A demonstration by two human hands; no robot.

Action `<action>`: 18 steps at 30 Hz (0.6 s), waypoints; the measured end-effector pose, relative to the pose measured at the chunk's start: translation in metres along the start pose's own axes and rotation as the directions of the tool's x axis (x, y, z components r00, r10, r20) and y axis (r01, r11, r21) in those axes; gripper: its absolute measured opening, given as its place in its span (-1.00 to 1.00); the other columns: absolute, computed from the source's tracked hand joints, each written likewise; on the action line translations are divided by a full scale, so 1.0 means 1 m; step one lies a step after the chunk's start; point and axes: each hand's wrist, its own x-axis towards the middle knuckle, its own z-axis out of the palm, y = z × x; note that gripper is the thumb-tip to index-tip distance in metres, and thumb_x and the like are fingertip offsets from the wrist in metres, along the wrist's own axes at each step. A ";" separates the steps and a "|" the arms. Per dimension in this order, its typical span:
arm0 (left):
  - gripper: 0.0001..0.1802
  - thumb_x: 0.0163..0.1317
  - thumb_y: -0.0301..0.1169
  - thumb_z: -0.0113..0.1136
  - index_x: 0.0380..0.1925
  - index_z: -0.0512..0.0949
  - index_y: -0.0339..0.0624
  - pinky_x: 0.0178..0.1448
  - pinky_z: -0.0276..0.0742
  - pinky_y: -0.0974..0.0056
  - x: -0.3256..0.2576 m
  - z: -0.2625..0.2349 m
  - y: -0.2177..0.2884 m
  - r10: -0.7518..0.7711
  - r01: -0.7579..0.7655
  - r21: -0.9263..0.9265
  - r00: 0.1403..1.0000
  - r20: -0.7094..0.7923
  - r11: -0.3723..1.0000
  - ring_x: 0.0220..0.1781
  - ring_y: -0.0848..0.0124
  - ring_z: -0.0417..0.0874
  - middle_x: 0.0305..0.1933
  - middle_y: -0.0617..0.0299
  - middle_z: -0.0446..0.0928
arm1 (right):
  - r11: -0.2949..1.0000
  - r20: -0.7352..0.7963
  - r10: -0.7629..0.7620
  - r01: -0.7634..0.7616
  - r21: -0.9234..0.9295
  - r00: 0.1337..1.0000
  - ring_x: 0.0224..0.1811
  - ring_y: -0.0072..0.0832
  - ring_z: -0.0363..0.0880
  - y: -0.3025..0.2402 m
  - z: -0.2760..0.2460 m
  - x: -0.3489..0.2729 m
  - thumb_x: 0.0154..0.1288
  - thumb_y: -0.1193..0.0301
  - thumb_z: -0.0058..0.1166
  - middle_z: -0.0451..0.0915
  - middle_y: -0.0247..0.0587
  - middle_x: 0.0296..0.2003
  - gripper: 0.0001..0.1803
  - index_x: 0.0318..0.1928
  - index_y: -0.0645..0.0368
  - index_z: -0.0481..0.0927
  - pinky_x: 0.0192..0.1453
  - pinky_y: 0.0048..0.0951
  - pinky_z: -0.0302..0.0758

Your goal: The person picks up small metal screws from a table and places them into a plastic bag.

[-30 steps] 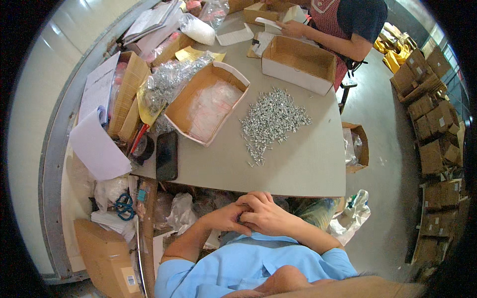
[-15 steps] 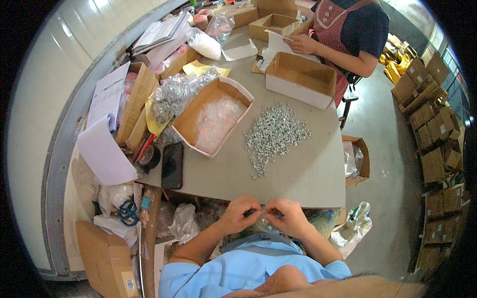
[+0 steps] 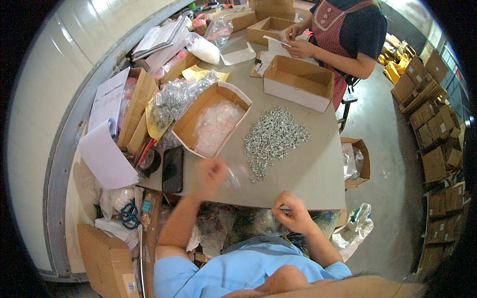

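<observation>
A thin, clear plastic film (image 3: 235, 179) is positioned just right of the left hand (image 3: 208, 177), over the grey tabletop (image 3: 315, 181); blur leaves the grip indeterminable. Right hand (image 3: 291, 212): fingers curled, contents unclear. Film: transparent, streaked.

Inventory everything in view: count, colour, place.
Metal fasteners: uncounted pile, silver, on table
Bag box: 1, brown and white, left of pile
Bags: several, clear, in bag box
Loose plastic: uncounted, clear, nearer than bag box
White box: 1, brown inside, beyond pile
Phone: 1, black, table's left corner
Bagged hardware: uncounted, silver, left of bag box
Papers: several, white, mostly table's left
Scissors: 1, blue, lower left
Carton: 1, brown, bottom left
Floor box: 1, brown, right of table
Plastic bag: 1, white, lower right
Stacked cartons: many, brown, far right
Other clutter: uncounted, mixed, table's left side
Table: 1, grey, centre
Coworker: 1, red apron, far side
Left hand: 1, blurred, near bag box
Right hand: 1, at table's near edge
</observation>
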 end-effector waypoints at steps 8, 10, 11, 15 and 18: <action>-0.80 0.15 -0.41 0.18 -0.22 0.56 -0.23 -0.16 0.49 0.18 0.137 -0.044 0.009 0.298 -0.117 0.530 0.915 -0.271 0.840 -0.26 0.19 0.59 -0.27 0.05 0.57 | 0.973 -0.171 0.022 -0.060 -0.223 0.985 -0.30 -0.20 0.50 0.022 0.003 -0.005 0.00 0.58 0.21 0.51 -0.14 -0.39 -0.85 -0.41 0.23 0.48 -0.25 -0.32 0.44; -0.79 0.11 -0.39 0.20 -0.23 0.58 -0.19 -0.09 0.49 0.06 0.158 -0.038 -0.034 0.240 -0.218 0.673 0.969 0.062 0.707 -0.18 0.04 0.59 -0.20 -0.03 0.57 | 0.972 -0.162 0.014 -0.052 -0.229 0.987 -0.31 -0.19 0.50 0.021 0.005 -0.004 0.00 0.58 0.21 0.51 -0.14 -0.40 -0.85 -0.42 0.23 0.49 -0.25 -0.31 0.44; -0.80 0.09 -0.39 0.20 -0.26 0.59 -0.17 -0.06 0.48 0.03 0.164 -0.036 -0.053 0.238 -0.309 0.690 0.950 0.200 0.654 -0.15 0.01 0.58 -0.18 -0.04 0.56 | 0.971 -0.157 0.010 -0.047 -0.233 0.988 -0.31 -0.19 0.50 0.020 0.005 -0.003 0.01 0.57 0.22 0.52 -0.14 -0.40 -0.85 -0.42 0.23 0.49 -0.25 -0.30 0.44; -0.86 0.09 -0.39 0.22 -0.35 0.58 -0.17 -0.04 0.47 0.04 0.172 -0.016 -0.056 0.016 -0.181 0.843 0.980 0.200 0.507 -0.12 0.05 0.59 -0.17 -0.02 0.57 | 0.966 -0.163 0.034 -0.074 -0.247 0.986 -0.32 -0.17 0.51 0.025 -0.001 -0.006 0.01 0.55 0.22 0.52 -0.13 -0.41 -0.86 -0.41 0.23 0.51 -0.24 -0.30 0.45; -0.86 0.09 -0.39 0.24 -0.37 0.57 -0.18 -0.09 0.48 0.07 0.175 -0.026 -0.053 -0.042 -0.085 0.747 0.988 0.149 0.659 -0.17 0.08 0.61 -0.23 -0.01 0.60 | 0.957 -0.135 0.100 -0.132 -0.259 0.986 -0.31 -0.14 0.51 0.021 -0.001 -0.005 0.03 0.53 0.20 0.52 -0.11 -0.40 -0.86 -0.36 0.23 0.53 -0.23 -0.28 0.46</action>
